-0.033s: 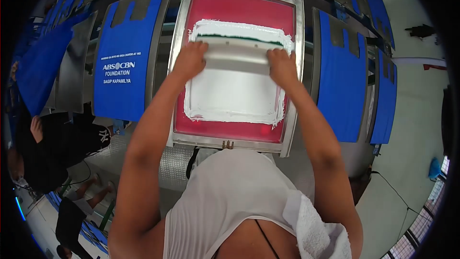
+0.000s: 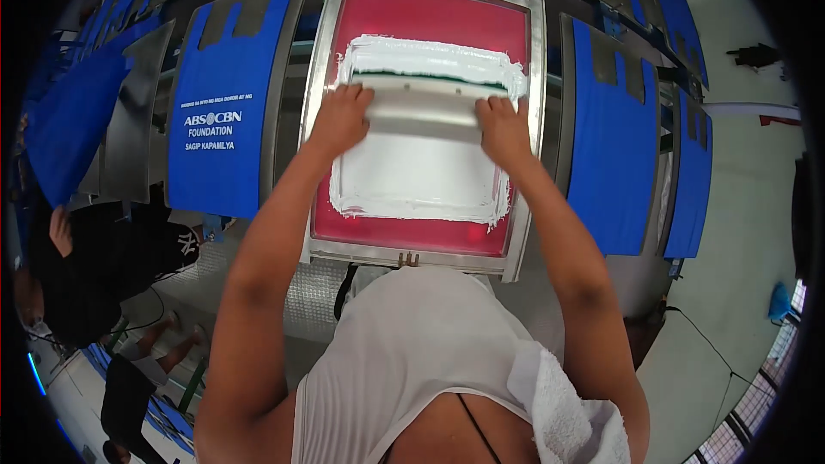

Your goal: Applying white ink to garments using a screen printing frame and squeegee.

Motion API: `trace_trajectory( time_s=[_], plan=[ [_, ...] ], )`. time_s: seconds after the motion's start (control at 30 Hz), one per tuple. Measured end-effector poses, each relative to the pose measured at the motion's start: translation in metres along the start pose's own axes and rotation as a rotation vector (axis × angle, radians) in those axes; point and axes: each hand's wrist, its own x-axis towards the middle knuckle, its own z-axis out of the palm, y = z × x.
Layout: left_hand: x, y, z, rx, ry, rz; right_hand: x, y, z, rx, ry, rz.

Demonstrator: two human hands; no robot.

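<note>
A wide metal squeegee (image 2: 421, 105) with a dark green blade edge lies across a screen printing frame (image 2: 534, 120). My left hand (image 2: 343, 117) is closed round its left end, and my right hand (image 2: 505, 131) grips the right end. Under it, thick white ink (image 2: 412, 167) covers the middle of the screen, with ragged ridges along the borders. Around the ink the mesh is pinkish red (image 2: 430, 9). The frame's metal bars sit between my forearms, its near bar close to my body. Whatever lies beneath the screen is hidden.
Blue fabric panels on metal boards stand left (image 2: 228, 103) and right (image 2: 614, 137) of the frame, one printed in white. At far left a person in black (image 2: 94, 262) handles loose blue cloth (image 2: 77, 125). A white towel (image 2: 563, 399) hangs over my shoulder.
The squeegee and both my hands have shifted slightly nearer to me over the ink. The blue cloth at far left has moved a little with the other person's hand.
</note>
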Motion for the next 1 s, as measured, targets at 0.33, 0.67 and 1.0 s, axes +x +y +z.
trace_trajectory(
  time_s=[0.33, 0.67, 1.0],
  plan=[
    [-0.131, 0.092, -0.077, -0.201, -0.208, -0.161, -0.14, -0.064, -0.085, 0.305, -0.309, 0.099],
    [-0.159, 0.095, -0.045, -0.215, -0.132, -0.152, -0.149, -0.078, -0.062, 0.275, -0.266, 0.169],
    [0.085, -0.022, -0.037, -0.028, -0.288, -0.249, 0.077, 0.039, -0.044, 0.047, -0.289, 0.132]
  ],
)
